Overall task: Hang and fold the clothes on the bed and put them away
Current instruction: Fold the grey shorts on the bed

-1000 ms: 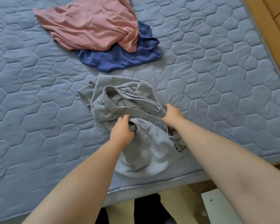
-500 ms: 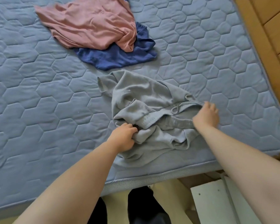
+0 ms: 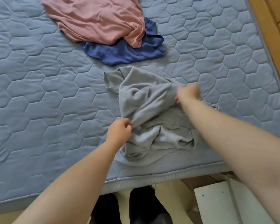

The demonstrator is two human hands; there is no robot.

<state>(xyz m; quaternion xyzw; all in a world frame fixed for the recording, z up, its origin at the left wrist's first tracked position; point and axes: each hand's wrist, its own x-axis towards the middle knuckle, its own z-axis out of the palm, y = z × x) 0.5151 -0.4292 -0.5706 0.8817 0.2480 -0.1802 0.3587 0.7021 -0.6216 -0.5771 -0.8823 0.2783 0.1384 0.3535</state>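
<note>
1. Grey garment (image 3: pixel 152 110) lies crumpled near the bed's (image 3: pixel 39 94) near edge, in easy reach for spreading.
2. Left hand (image 3: pixel 119 132) pinches its left edge. Right hand (image 3: pixel 187 92), blurred, seems curled into its right side, likely to pull it flat.
3. Pink garment (image 3: pixel 95 18) overlaps blue garment (image 3: pixel 123 52) farther off, untouched.

This is looking like a bedroom in a home. A bed (image 3: pixel 39 94) is filling most of the view, its blue surface quilted in hexagons. Loose clothes are lying on it: a pink garment (image 3: pixel 100 21) is overlapping a navy garment (image 3: pixel 124 52), and a crumpled grey garment (image 3: pixel 145 101) is sitting near the edge. A wooden frame (image 3: pixel 268 38) is running along the right side, and a white panel (image 3: pixel 217 204), possibly part of a cabinet, is standing on the pale floor (image 3: pixel 171 199).
</note>
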